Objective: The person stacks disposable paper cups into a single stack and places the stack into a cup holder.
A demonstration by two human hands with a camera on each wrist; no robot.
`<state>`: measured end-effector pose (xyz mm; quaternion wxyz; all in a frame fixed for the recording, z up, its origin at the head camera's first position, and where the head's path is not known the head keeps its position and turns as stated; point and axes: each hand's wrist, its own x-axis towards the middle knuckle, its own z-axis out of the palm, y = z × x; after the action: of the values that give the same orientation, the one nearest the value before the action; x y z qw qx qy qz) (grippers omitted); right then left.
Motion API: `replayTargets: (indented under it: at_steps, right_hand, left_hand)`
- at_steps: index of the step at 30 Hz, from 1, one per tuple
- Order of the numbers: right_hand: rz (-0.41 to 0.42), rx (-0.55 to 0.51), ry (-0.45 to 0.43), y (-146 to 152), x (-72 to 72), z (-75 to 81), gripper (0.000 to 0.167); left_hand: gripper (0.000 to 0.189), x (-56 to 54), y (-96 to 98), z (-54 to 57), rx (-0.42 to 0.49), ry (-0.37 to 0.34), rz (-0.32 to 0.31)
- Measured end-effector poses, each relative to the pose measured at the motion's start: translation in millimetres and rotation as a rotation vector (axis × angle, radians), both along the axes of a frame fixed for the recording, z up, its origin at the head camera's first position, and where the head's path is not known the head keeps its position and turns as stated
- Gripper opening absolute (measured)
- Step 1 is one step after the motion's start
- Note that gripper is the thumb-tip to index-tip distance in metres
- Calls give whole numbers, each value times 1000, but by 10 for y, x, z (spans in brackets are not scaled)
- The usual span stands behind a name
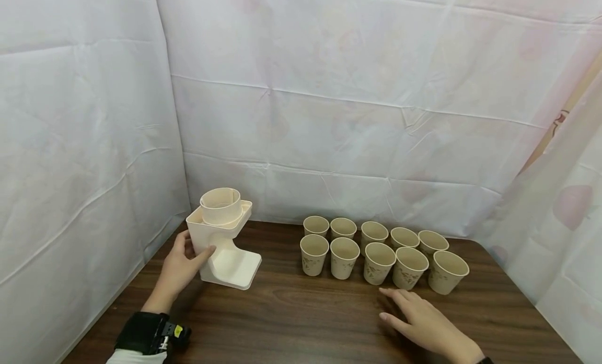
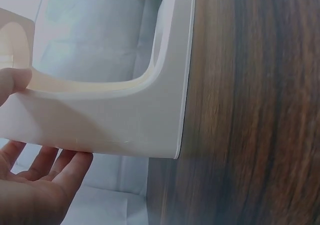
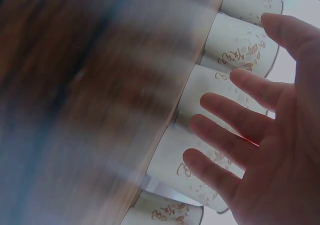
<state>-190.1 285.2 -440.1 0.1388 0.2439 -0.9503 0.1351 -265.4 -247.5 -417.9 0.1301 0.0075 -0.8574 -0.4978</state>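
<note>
A cream plastic stand (image 1: 221, 259) is upright on the left of the table, with a round collar (image 1: 221, 207) on top and a flat foot pointing right. My left hand (image 1: 181, 262) grips its upright column, the thumb on the near side and the fingers round the back edge. In the left wrist view the fingers (image 2: 75, 172) lie against the column's rear. My right hand (image 1: 420, 322) hovers in front of the paper cups (image 1: 380, 265), fingers spread and holding nothing. Whether it touches the tabletop cannot be told.
Several beige paper cups with a leaf print stand upright in two rows on the right half of the dark wooden table (image 1: 301, 322). White cloth curtains (image 1: 329, 118) hang behind the table and on both sides.
</note>
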Motion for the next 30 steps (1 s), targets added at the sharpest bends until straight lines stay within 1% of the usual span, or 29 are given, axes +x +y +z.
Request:
replayTargets:
  at_steps: [3, 9, 19, 24, 30]
  right_hand:
    - [20, 3, -7, -32, -14, 2, 50]
    - [33, 7, -38, -113, -36, -2, 52]
    - [59, 22, 11, -201, -54, -14, 51]
    - [60, 19, 6, -206, -59, -10, 52]
    - [73, 17, -12, -244, -70, 29, 53]
  left_hand:
    - [91, 18, 25, -9, -3, 19, -7]
    - [87, 47, 79, -34, -19, 59, -12]
    - [87, 94, 181, -38, -2, 56, -20]
    - [85, 119, 240, -39, -6, 64, -20]
    - [83, 133, 291, -48, 4, 86, -29]
